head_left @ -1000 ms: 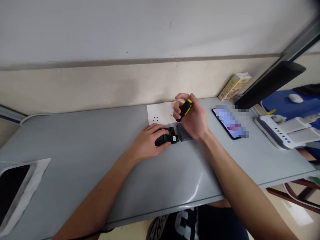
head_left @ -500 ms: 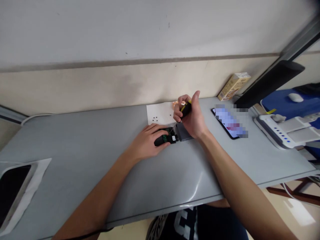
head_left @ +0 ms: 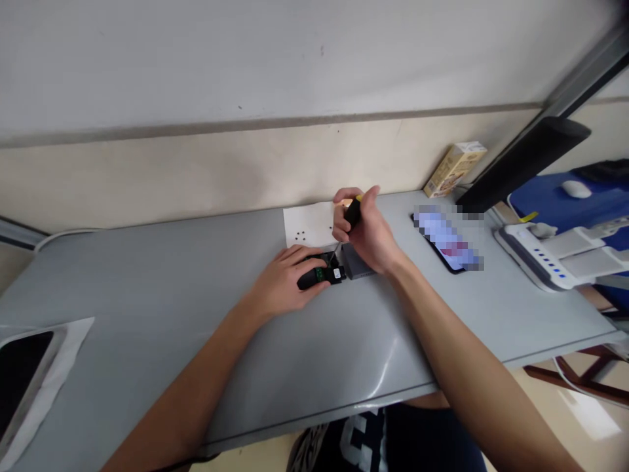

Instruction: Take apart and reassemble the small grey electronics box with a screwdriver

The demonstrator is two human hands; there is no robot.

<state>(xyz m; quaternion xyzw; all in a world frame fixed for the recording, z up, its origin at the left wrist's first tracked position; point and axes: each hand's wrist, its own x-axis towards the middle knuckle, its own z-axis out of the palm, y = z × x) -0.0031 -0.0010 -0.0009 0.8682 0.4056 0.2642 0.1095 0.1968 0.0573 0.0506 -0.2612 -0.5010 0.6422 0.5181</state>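
Observation:
My left hand [head_left: 281, 283] is closed round a small black device with a green circuit board [head_left: 320, 273], pressing it down on the grey table. A white label shows on the device's right part. My right hand [head_left: 374, 237] grips the black and yellow handle of a screwdriver [head_left: 352, 213], thumb raised beside it. The thin shaft slants down to the device; its tip is too small to make out. Right beside the device, partly under my right hand, lies a dark grey box [head_left: 357, 263]. Behind them is white paper [head_left: 314, 217] with several tiny dark pieces [head_left: 299, 236], which look like screws.
A phone [head_left: 448, 242] with a lit screen lies to the right. Farther right are a drink carton [head_left: 455, 170], a black bar-shaped object [head_left: 525, 164] and a white power strip [head_left: 535, 259] with plugs. A dark-screened tablet-like object [head_left: 24, 373] lies at the left edge.
My right hand has turned slightly around the screwdriver handle, so less yellow shows. My left hand keeps its hold on the device. The whole view has shifted a little.

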